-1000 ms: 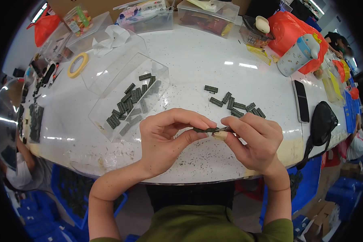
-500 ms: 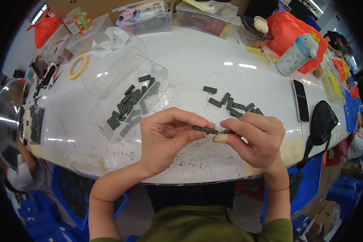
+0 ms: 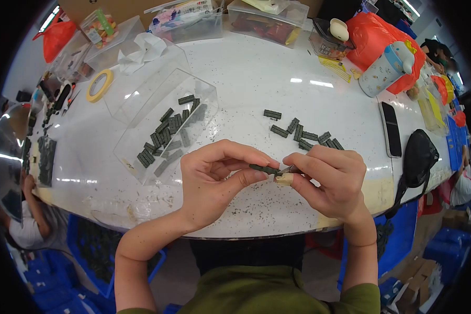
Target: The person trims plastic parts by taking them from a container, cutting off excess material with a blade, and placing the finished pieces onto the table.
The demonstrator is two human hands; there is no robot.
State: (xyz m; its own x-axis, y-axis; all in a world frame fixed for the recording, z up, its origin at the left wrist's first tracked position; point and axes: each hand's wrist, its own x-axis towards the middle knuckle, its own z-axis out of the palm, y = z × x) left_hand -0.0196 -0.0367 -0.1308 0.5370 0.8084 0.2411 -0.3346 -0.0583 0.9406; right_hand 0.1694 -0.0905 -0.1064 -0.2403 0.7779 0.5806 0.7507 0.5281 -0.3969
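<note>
My left hand (image 3: pixel 214 180) pinches a small dark green ribbed block (image 3: pixel 262 168) between thumb and fingertips, above the table's near part. Across from it, my right hand (image 3: pixel 332 180) is closed on a small thin blade (image 3: pixel 289 170), its tip at the block's right end. Most of the blade is hidden by the fingers. Pale tape (image 3: pixel 284 179) wraps my right thumb. Beyond my right hand lie several loose green blocks (image 3: pixel 294 125). Left of them, a clear plastic box (image 3: pixel 206 91) holds several more blocks (image 3: pixel 167 128).
Dark crumbs are scattered over the white table (image 3: pixel 246 68). A tape roll (image 3: pixel 99 85) lies at left; a phone (image 3: pixel 390 130), black mesh pouch (image 3: pixel 420 157) and blue tumbler (image 3: pixel 380 70) are at right. Plastic boxes (image 3: pixel 186 26) line the back. Another person's arm (image 3: pixel 36 204) is at far left.
My right hand has shifted slightly left, bringing the blade and taped thumb against the block's end. My left hand stays nearly still with the block.
</note>
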